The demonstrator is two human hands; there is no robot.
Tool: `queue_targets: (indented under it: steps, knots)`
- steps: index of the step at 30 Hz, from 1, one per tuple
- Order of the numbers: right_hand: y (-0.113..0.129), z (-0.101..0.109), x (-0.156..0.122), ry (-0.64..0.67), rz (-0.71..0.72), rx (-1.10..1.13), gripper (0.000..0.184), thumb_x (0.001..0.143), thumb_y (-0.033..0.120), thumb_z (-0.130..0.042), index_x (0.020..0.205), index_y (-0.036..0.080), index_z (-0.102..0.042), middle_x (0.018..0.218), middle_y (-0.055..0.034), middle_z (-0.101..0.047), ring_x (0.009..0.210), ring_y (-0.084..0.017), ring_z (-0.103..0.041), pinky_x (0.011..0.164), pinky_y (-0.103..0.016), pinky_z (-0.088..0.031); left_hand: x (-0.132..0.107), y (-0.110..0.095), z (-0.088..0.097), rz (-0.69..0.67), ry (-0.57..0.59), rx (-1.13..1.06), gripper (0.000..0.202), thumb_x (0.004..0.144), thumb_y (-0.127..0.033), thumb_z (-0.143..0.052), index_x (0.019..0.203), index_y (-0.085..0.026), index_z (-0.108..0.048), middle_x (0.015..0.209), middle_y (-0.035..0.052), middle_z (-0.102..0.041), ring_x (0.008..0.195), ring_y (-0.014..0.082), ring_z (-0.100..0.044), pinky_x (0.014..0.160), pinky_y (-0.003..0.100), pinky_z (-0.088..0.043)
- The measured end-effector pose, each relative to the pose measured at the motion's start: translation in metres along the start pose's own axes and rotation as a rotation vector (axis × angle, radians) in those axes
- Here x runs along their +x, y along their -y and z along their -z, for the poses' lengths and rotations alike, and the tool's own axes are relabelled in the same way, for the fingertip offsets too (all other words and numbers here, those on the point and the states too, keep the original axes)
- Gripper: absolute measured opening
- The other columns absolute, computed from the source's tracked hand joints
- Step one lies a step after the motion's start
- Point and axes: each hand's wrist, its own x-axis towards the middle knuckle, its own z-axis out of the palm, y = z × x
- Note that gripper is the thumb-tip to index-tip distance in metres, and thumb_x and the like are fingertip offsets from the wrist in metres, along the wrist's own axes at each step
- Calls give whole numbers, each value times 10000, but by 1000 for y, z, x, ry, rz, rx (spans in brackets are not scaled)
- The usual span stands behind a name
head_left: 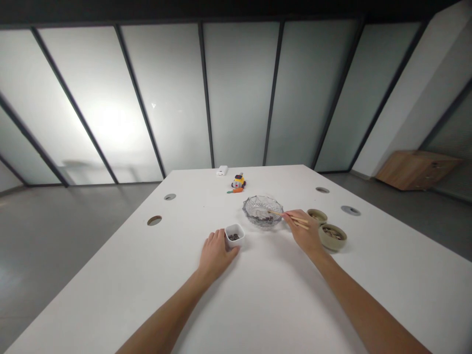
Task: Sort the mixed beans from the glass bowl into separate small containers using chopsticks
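Note:
My left hand (217,254) is curled round the near left side of a small white square bowl (241,241), which stands upright on the table. Small dark pieces (233,237) lie inside it. In my right hand (305,231) is a pair of wooden chopsticks (295,219), their tips over a clear scalloped glass bowl (263,223). More dark bits lie low in the glass bowl; whether the tips pinch one is too small to tell. Right beside my right hand stands an olive-green bowl (337,245) of pale brown pieces.
A second green bowl (321,216) sits behind the first. Farther back on the white table (177,255) are a yellow toy vehicle (239,181), an orange carrot-shaped object (237,190) and a white device (221,170). Round holes (154,221) pierce the tabletop on both sides.

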Motion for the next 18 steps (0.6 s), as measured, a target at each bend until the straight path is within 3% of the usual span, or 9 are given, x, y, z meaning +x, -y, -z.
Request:
queue_targets:
  steps: [18]
  knots:
    - [1, 2, 0, 14, 46, -14, 392, 993, 561, -550, 844, 237, -714, 827, -67, -743, 752, -228, -697, 713, -380, -570, 2, 3, -4, -6, -4, 5, 286, 894, -449, -668, 1039, -231, -555, 1090, 87, -685, 1119, 289, -608, 863, 352, -436]
